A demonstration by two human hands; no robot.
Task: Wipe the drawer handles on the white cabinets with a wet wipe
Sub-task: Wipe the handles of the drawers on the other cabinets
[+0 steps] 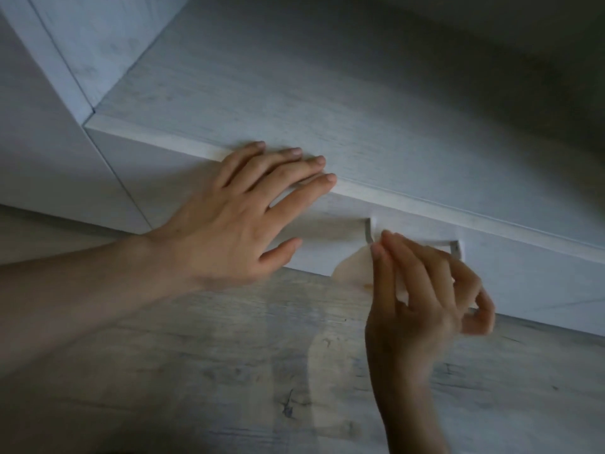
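Your left hand [226, 221] lies flat, fingers spread, on the cabinet [360, 103]; your right hand [422, 299] pinches the wipe [353, 267] against the handle [370, 232], lower right

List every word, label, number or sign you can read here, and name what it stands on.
None: no text shows on the white wood-grain cabinet, its grey metal bar drawer handle, the crumpled white wet wipe or the grey plank floor.

Bare left grip [226, 224], bare right grip [425, 306], bare forearms [82, 306], short nails [296, 151].
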